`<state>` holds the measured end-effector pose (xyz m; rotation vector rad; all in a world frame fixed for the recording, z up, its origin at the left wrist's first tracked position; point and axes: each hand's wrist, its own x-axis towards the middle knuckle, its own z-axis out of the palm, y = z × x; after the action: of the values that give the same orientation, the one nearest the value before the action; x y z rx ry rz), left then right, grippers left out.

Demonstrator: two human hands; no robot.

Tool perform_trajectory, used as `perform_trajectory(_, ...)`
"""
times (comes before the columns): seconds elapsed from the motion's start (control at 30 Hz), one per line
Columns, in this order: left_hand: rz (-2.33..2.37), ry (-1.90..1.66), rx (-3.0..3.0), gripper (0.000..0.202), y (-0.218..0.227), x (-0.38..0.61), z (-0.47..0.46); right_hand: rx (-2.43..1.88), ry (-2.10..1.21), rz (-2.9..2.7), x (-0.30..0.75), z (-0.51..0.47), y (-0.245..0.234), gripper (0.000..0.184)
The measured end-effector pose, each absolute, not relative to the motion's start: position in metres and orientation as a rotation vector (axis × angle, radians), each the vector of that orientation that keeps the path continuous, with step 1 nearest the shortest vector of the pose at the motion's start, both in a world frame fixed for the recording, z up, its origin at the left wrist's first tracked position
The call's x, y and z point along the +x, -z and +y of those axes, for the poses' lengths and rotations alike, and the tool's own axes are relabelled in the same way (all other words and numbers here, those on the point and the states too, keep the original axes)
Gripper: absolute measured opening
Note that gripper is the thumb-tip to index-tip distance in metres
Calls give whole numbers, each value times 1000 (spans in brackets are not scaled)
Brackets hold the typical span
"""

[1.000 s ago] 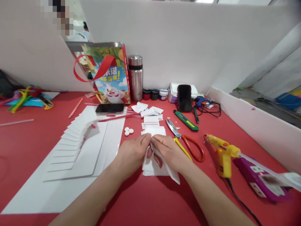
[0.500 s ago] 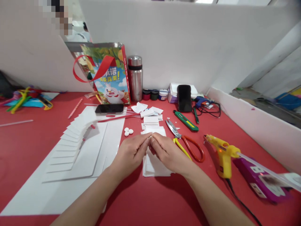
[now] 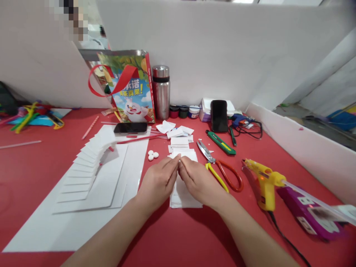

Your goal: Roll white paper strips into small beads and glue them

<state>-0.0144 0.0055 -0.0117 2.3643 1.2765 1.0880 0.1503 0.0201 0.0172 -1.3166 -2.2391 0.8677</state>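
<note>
My left hand (image 3: 158, 178) and my right hand (image 3: 203, 180) meet fingertip to fingertip, each closed in a pinch. Whatever sits between the fingertips is too small or hidden to make out. Below them lies a stack of white rectangular cards (image 3: 185, 198), partly covered by the hands. Several small white discs (image 3: 151, 157) rest just left of the stack. Beyond the fingertips are smaller white pieces (image 3: 179, 142). To the right, scissors (image 3: 213, 159) with one red and one yellow handle lie spread apart.
At left, a curved, stair-like row of white strips (image 3: 80, 170) stands on white board (image 3: 36, 233). A yellow glue gun (image 3: 267, 185) is at right near a purple box (image 3: 308, 215). Behind are a green cutter (image 3: 221, 142), phone (image 3: 130, 128), steel flask (image 3: 161, 92) and bag (image 3: 130, 89).
The fingers of my left hand have straightened slightly and point more upward, while both hands stay together over the cards. The whole view has shifted a little.
</note>
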Motion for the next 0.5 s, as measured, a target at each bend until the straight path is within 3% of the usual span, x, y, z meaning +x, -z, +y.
perform_trajectory(0.2,1230,-1130,2278,35,8,-13,5,-1337,-831,-2247,149,19,-16,21)
perform_trajectory(0.5,1010,-1219,1946,31,-1,-16,6,-1072,-1145,-2158,158,17,-32,23)
